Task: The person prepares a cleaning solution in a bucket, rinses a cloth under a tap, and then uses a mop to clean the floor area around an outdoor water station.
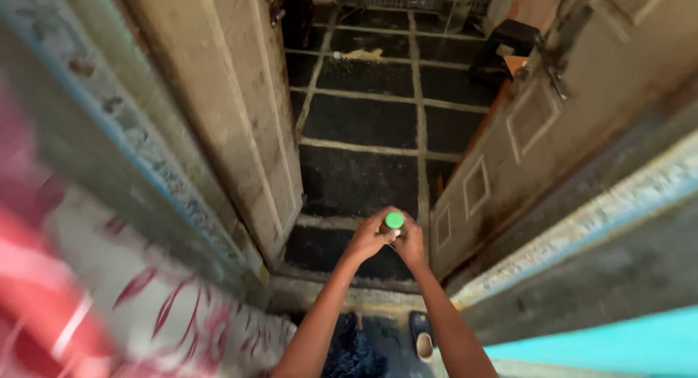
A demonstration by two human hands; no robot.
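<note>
A bright green cap stands out against a floor of black tiles with pale grout lines. The double doors are worn beige. A cloth shows white with red leaf shapes; a turquoise edge sits at lower right.

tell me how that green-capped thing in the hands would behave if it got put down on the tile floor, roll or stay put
The green cap looks round, so the thing may roll if laid sideways. It is small enough for the left hand and right hand to cover, so probably light. Its body is hidden in their grip, so stiffness is unclear. The tile floor looks flat, with grooved joints that might stop it.
</note>
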